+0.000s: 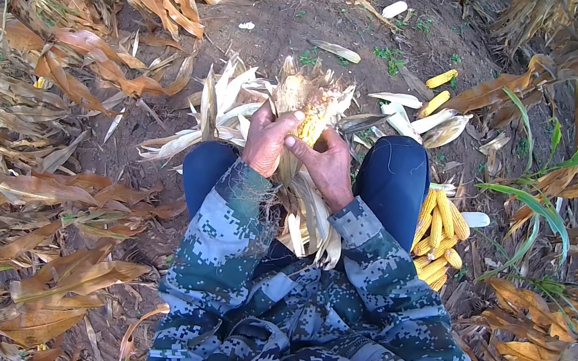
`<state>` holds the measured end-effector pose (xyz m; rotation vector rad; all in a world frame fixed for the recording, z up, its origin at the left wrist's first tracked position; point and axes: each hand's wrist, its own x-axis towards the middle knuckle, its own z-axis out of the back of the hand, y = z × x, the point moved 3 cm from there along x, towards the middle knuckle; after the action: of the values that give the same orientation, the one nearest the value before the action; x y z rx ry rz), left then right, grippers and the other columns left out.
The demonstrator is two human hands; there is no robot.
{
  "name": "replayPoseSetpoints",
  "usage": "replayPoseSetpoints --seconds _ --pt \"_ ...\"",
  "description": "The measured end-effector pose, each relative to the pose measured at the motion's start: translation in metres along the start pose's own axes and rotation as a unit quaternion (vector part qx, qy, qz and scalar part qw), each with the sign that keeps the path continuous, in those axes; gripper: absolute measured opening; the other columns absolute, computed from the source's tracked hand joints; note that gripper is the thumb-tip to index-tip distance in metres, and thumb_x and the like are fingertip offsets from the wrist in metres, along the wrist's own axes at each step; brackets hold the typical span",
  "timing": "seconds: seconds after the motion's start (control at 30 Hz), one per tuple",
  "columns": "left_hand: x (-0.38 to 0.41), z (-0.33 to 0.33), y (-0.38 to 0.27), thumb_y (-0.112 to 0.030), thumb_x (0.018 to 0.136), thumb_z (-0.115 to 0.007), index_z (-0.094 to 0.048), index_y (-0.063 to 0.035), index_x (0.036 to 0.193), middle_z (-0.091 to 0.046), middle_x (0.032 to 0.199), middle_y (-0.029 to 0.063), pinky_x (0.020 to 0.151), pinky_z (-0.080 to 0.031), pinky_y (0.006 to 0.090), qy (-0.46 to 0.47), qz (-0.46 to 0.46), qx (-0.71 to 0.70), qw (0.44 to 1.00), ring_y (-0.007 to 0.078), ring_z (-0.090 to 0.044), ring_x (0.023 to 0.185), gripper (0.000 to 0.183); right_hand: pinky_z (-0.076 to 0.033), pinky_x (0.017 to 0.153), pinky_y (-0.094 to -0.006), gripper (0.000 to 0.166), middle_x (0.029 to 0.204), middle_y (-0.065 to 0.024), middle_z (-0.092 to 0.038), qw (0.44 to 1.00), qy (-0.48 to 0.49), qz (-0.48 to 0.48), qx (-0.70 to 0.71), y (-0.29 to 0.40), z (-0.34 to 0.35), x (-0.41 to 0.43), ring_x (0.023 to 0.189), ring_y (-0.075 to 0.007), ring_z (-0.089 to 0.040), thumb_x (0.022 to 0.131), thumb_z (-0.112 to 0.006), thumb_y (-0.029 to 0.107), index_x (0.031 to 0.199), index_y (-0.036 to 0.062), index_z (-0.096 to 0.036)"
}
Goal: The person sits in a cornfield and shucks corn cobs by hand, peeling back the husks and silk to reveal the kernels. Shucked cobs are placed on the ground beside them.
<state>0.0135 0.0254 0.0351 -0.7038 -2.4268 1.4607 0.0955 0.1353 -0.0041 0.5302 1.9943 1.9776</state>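
Observation:
Both hands hold one partly husked ear of corn between my knees, its yellow kernels showing and its upper end ragged with silk. My left hand grips the left side, thumb lying against the kernels and the husk. From the right, my right hand closes around the lower part, its thumb across the ear near the left thumb. Some fingers of both hands are hidden behind the ear. Dry husk leaves hang below the hands over my lap. Stripped pale husks lie in a heap just beyond my left knee.
Bare yellow corn ears are piled beside my right knee. Two more ears lie farther ahead on the soil, near loose husks. Dry corn stalks and leaves cover the left side; green blades stand at right.

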Motion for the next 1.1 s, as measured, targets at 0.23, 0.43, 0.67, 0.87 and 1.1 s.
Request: replayPoseSetpoints --seconds 0.23,0.43,0.67,0.87,1.1 --pt "-0.003 0.013 0.012 -0.010 0.093 -0.073 -0.065 0.0007 0.105 -0.066 0.090 0.0018 0.071 -0.050 0.0271 -0.066 -0.113 0.225 0.965 0.0071 -0.056 0.080 0.018 -0.051 0.070 -0.0289 0.037 0.088 -0.0019 -0.070 1.000 0.007 -0.028 -0.013 0.014 0.006 -0.004 0.081 -0.0068 -0.059 0.092 -0.081 0.030 0.103 -0.0022 -0.068" --pt "-0.006 0.014 0.013 -0.011 0.095 -0.073 -0.070 0.0000 0.092 -0.067 0.086 0.0005 0.069 -0.049 0.0266 -0.087 -0.162 0.253 0.950 0.0047 -0.055 0.077 0.011 -0.051 0.082 -0.0299 0.036 0.099 -0.0033 -0.071 0.986 -0.007 -0.097 0.132 0.012 -0.001 -0.006 0.090 -0.0109 -0.063 0.096 -0.073 0.032 0.112 0.0002 -0.069" --pt "-0.010 0.009 0.014 -0.003 0.096 -0.067 -0.071 0.0039 0.104 -0.074 0.099 0.0095 0.074 -0.057 0.0313 -0.130 -0.052 -0.070 0.988 0.0155 -0.070 0.086 0.011 -0.051 0.097 -0.0424 0.040 0.119 -0.0064 -0.067 0.924 -0.016 -0.222 0.312 -0.019 -0.004 -0.008 0.108 -0.0202 -0.064 0.099 -0.064 0.033 0.129 0.0056 -0.061" --pt "-0.011 0.014 0.015 -0.005 0.097 -0.067 -0.069 0.0042 0.106 -0.073 0.099 0.0117 0.077 -0.061 0.0353 -0.149 -0.019 -0.194 0.969 0.0206 -0.073 0.087 0.013 -0.052 0.096 -0.0440 0.041 0.121 -0.0081 -0.067 0.912 -0.011 -0.222 0.344 -0.013 -0.006 -0.007 0.110 -0.0210 -0.064 0.097 -0.067 0.025 0.132 0.0051 -0.058" --pt "-0.017 0.013 0.013 -0.010 0.095 -0.073 -0.069 0.0043 0.107 -0.073 0.099 0.0076 0.079 -0.056 0.0288 -0.137 -0.098 -0.019 0.985 0.0131 -0.068 0.088 0.019 -0.055 0.087 -0.0324 0.033 0.113 -0.0069 -0.071 0.943 -0.069 -0.118 0.302 -0.005 -0.002 -0.004 0.100 -0.0124 -0.066 0.093 -0.076 0.015 0.121 -0.0004 -0.066"
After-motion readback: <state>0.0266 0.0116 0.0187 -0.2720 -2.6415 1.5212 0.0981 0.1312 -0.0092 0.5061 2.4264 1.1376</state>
